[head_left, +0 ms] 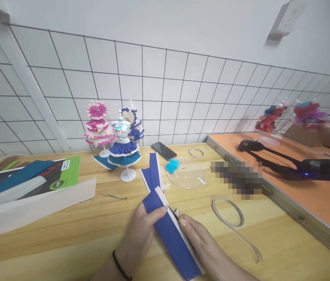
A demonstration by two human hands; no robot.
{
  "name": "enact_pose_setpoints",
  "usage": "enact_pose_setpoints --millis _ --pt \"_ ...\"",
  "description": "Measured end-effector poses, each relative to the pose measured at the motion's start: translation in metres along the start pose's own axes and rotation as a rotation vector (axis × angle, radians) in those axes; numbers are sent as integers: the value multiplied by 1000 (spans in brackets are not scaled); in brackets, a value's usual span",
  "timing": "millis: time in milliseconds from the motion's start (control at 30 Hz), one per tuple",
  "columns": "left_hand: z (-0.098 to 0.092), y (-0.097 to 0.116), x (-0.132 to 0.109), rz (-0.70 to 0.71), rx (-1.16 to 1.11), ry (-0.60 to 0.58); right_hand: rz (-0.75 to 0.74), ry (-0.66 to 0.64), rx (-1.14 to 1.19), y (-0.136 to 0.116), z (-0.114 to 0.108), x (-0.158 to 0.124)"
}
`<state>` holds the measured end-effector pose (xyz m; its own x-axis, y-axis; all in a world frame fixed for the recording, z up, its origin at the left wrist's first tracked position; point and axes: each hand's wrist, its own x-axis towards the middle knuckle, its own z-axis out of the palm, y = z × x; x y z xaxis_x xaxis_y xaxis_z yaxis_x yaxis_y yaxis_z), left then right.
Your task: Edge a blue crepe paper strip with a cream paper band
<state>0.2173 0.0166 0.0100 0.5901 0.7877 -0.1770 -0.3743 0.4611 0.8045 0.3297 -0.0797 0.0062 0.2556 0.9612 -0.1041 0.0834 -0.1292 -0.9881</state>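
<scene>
My left hand (143, 224) is closed on a long blue crepe-paper strip (172, 238) with a white border, its thumb lying across the top. My right hand (200, 238) is closed at the strip's white edge, around what look like small scissors (174, 214); a dark blade shows along the border, and the handles are hidden in the fingers. Just beyond, another blue piece with white edging (155, 171) lies on the table. A small dress form (122, 146) wears a ruffled skirt of blue and teal with white trim.
Pink (98, 125) and navy (135, 127) paper dresses stand by the wall. A phone (164, 150), a clear round plate (185, 173) and a tape coil (227, 214) lie on the table. Paper sheets (36, 199) are at left. At right, a co-worker's arm (325, 136) reaches over an orange board (308, 203).
</scene>
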Motion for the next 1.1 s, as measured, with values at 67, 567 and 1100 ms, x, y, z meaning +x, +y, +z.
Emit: enact_pose_setpoints --millis 67,567,1100 --pt "0 -1 1 12 11 17 22 16 -9 2 0 0" --pt "-4 -15 2 27 151 12 48 46 2 -5 3 -2" --pt "-4 -15 1 24 101 -38 48 30 40 -5 2 -2"
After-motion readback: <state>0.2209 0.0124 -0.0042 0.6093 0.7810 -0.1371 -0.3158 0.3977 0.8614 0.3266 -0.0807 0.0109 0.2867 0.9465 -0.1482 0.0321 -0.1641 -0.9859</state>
